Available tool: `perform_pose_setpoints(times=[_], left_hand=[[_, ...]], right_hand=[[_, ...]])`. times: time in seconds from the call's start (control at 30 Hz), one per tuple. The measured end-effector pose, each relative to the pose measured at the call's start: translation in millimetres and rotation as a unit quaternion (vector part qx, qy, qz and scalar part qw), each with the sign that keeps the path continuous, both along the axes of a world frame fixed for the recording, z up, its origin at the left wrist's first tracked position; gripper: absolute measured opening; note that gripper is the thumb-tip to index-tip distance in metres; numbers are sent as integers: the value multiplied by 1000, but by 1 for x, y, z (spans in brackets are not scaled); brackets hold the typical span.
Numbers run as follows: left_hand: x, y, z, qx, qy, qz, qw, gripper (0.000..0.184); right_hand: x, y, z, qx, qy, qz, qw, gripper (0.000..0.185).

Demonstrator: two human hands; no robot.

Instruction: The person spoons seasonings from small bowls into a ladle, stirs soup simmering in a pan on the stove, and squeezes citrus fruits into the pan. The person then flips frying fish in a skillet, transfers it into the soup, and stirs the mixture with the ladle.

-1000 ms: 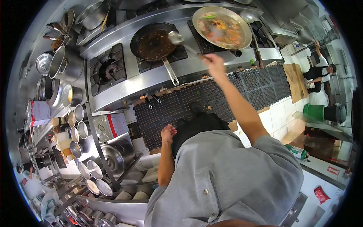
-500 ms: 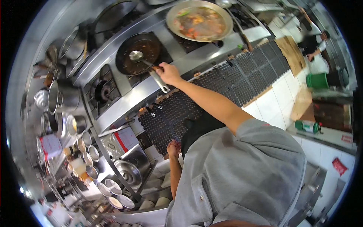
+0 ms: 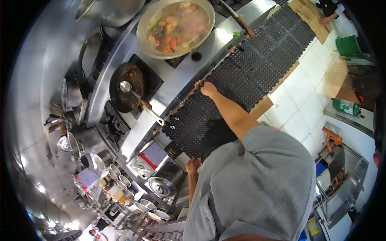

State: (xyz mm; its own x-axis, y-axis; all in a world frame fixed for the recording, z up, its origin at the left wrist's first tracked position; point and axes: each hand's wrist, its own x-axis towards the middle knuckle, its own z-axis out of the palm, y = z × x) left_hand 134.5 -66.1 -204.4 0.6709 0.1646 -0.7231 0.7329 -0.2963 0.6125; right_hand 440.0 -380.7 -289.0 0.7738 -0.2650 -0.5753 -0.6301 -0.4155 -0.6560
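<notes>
My right hand (image 3: 208, 89) is closed at the stove's front edge, beside a small orange-brown knob (image 3: 198, 83); what its fingers hold is hidden. Low near my waist, my left hand (image 3: 194, 164) is loosely open and empty. A ladle (image 3: 126, 86) rests with its bowl in the dark pan (image 3: 128, 76), its wooden grip lying along the pan's metal handle (image 3: 155, 115). Brown liquid with small bits shows in that pan. Farther up, a wide pan (image 3: 140, 38) on the stove holds steaming broth with orange and green pieces.
A black rubber mat (image 3: 257, 60) covers the floor along the stove (image 3: 177, 82). Another wooden-handled utensil (image 3: 243, 26) juts over the stove edge. Metal containers (image 3: 114, 170) and a lidded pot (image 3: 162, 187) stand lower left. A person's arm (image 3: 331, 17) shows top right.
My right hand, earlier holding the ladle over the dark pan, has let go of it and moved to the stove's front edge. The view has turned, while my left hand stays low.
</notes>
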Motion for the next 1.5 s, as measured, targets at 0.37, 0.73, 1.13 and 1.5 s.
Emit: perform_pose_setpoints(times=[0.37, 0.73, 1.13, 1.5], left_hand=[[75, -96, 17, -4, 83, 11, 997, 27], [129, -170, 31, -17, -10, -78, 997, 27], [231, -271, 143, -54, -277, -64, 957, 29], [255, -349, 152, -30, -373, 113, 920, 27]], right_hand=[[-45, -31, 37, 63, -27, 270, 960, 37], [69, -310, 72, 77, -254, -382, 885, 42], [77, -329, 232, 331, -237, -46, 912, 16], [24, -358, 308, 354, -107, 94, 924, 35]])
